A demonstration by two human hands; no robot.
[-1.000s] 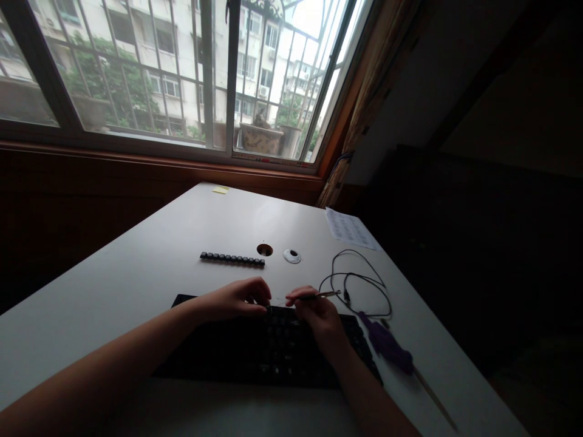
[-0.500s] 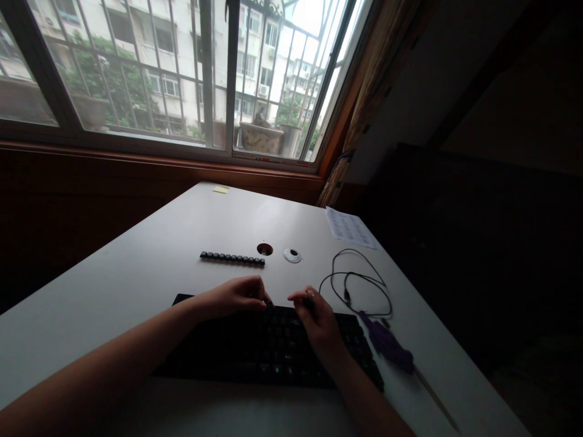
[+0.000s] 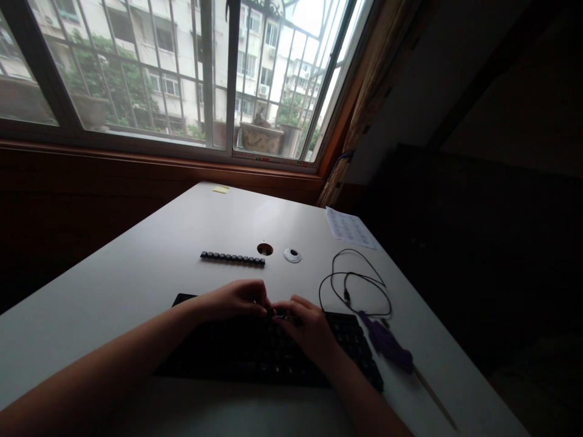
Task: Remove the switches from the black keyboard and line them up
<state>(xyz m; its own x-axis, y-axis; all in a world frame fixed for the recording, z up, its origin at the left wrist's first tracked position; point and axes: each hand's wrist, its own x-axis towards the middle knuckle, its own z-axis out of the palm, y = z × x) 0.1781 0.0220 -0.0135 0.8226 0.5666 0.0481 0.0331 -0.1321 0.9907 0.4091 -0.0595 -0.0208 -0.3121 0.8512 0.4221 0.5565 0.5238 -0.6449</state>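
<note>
A black keyboard lies on the white table beneath both of my hands. Over its upper edge, my left hand is closed, its fingertips pinching a small dark keycap. My right hand meets it from the right, fingers curled and closed, the tips at the keycap. A faint glint shows between the right fingers, but what they hold is too dark to make out. Beyond the left hand, a row of black keycaps stands in a line on the table.
A coiled black cable lies right of the hands, beside a purple-headed tool with a long thin shaft. Farther back are a round cable hole, its white cover, a printed sheet and yellow notes. A barred window faces the table.
My right hand has moved left and down, and its raised index finger has curled in. Its fingertips now meet those of my left hand, which has stayed nearly in place.
</note>
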